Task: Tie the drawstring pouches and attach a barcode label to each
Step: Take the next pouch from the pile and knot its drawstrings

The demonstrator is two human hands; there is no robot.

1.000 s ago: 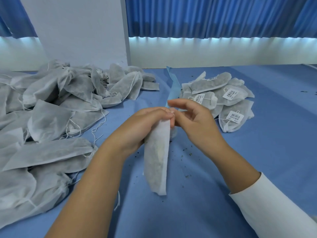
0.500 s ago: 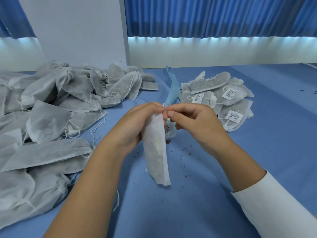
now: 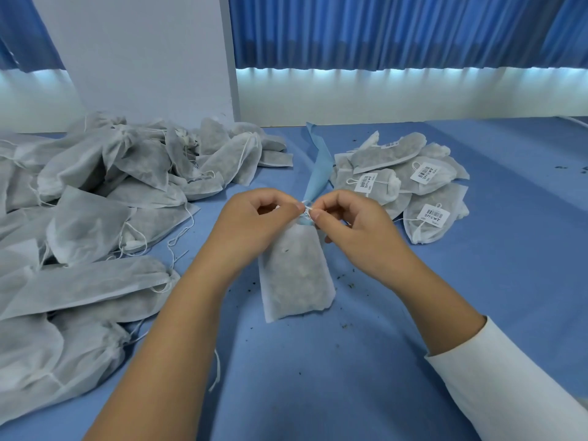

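Judging by the 2 heaps, the job is early to midway. On the left a large pile of unlabelled pouches (image 3: 95, 202) sprawls over the blue table (image 3: 477, 297), many with loose strings trailing and no tag in sight. On the right a much smaller stack of finished pouches (image 3: 410, 189) lies with mouths drawn in and at least 3 printed tags facing up. So most of the work seems left to do.

The pouch (image 3: 294, 275) in hand looks close to done. It hangs upright from its gathered neck between the 2 hands, its lower edge at or just above the table; I cannot tell if it touches. The mouth is already cinched, and a small barcode label (image 3: 306, 212) sits at the neck, so the step in hand is probably knotting the drawstring (image 3: 307, 203) through the tag.

The left hand (image 3: 261, 218) pinches the pouch's neck between thumb and forefinger, the other fingers curled into the palm. The right hand (image 3: 359, 227) pinches the drawstring just beside the label, its fingertips (image 3: 315, 214) nearly touching those of the left. A light blue strip (image 3: 318, 163) rises behind the pinch; what it is stays unclear. Dark crumbs dot the cloth near the pouch
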